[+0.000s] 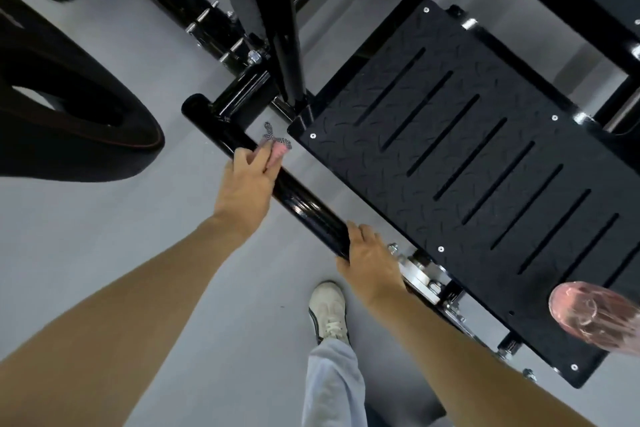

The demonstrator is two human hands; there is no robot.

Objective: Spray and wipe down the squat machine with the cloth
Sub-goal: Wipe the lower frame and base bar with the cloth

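Observation:
The squat machine's glossy black frame bar [304, 208] runs diagonally across the grey floor beside its ribbed black footplate [460, 163]. My left hand [247, 184] grips a pink cloth [278, 151] and presses it on the bar near its upper end; a checkered loop of the cloth sticks out past my fingers. My right hand [372, 256] grips the same bar lower down, just above the silver bolted bracket [420, 274]. A pink translucent spray bottle [595, 312] stands on the footplate's near right corner.
A black weight plate [69, 114] lies at the left. Black uprights and bolted tubes [277, 28] cross at the top centre. My white shoe [329, 312] and grey trouser leg stand on the grey floor [138, 236] below the bar.

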